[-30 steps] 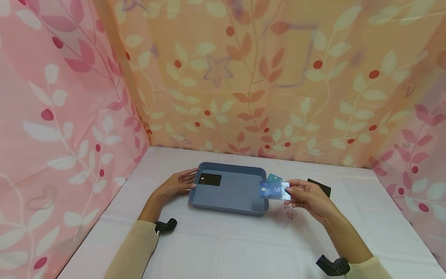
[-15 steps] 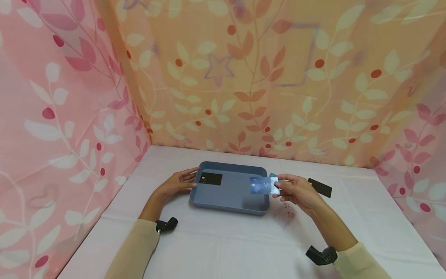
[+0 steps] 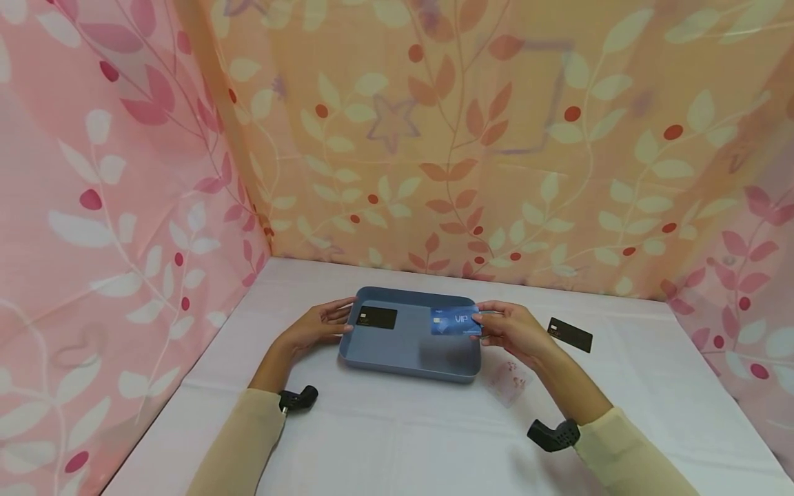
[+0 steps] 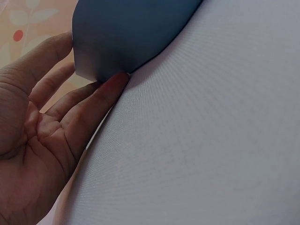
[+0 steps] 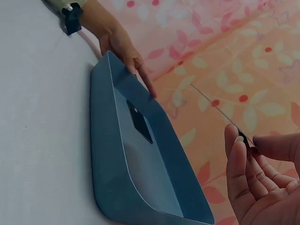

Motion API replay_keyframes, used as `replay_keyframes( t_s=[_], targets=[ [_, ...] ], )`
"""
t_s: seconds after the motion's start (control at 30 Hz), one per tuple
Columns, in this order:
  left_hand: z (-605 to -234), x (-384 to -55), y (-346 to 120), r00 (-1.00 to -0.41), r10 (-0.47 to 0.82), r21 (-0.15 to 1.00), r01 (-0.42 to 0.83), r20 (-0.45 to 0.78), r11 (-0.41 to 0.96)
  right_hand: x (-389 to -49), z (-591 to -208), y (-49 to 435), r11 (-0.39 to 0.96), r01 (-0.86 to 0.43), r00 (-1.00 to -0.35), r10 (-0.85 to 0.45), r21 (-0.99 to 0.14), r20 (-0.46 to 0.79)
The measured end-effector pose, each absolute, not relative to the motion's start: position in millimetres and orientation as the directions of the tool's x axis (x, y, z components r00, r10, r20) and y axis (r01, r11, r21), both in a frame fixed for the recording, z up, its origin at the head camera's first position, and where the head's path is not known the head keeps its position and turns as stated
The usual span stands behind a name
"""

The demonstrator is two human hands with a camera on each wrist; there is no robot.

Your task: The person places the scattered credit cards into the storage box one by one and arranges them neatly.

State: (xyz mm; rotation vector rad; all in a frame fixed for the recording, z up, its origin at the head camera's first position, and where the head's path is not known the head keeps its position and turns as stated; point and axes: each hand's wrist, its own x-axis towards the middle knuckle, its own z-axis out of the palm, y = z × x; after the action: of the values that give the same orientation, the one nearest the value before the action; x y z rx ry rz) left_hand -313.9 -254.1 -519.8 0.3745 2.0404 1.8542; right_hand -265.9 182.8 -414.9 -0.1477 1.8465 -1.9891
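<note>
A shallow blue-grey tray [image 3: 409, 374] lies on the table. My left hand [image 3: 315, 328] rests against its left end, fingers mostly straight and touching the wall; the left wrist view shows the fingertips at the tray's corner [image 4: 136, 37]. With thumb and fingers, my right hand [image 3: 511, 331] pinches a blue card [image 3: 448, 322] marked VIP by its right edge. That card is held above the tray's right part, seen nearly edge-on in the right wrist view. Inside the tray, at the left, a black card [image 3: 377, 317] lies flat.
Another black card [image 3: 570, 335] lies on the white table right of the tray. A clear card with reddish print [image 3: 510, 383] lies near the tray's right front corner. Patterned cloth walls [image 3: 397, 151] stand behind and at both sides.
My right hand has moved left with the blue card, from beyond the tray's right rim to over its inside. The teal card behind it is now hidden. My left hand stays put.
</note>
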Motion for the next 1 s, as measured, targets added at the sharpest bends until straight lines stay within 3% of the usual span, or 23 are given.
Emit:
replay_keyframes(
  t_s=[1.0],
  targets=[
    [-519, -313, -254, -0.903, 0.422, 0.994, -0.038, -0.076, 0.098, -299, -430, 135, 0.126, 0.274, -0.921, -0.252, -0.953, -0.298]
  ],
)
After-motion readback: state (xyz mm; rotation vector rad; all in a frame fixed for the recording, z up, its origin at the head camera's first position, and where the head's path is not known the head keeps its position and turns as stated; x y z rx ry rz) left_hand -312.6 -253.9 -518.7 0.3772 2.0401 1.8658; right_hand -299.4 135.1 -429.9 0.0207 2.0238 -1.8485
